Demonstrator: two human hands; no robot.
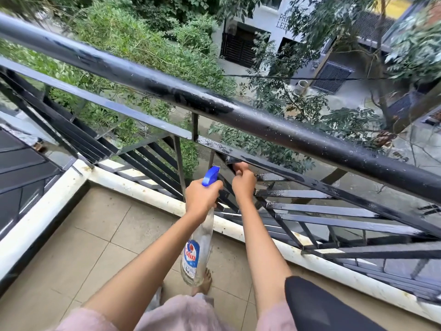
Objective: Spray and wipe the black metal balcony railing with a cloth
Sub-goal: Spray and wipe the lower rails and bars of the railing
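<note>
Black metal balcony railing (274,130) spans the frame. Its left stretch looks dull and dry, so still to do. Below its top rail, your left hand (202,197) is wrapped round the clear plastic spray bottle with blue trigger (199,244). Your right hand (243,182) is curled tight at a slat; whether there's a cloth inside, can't tell. Slats right of it shine wet: sprayed, roughly half done.

Clear blue-topped spray bottle (198,249) hangs upright beside wet black railing (262,125).
</note>
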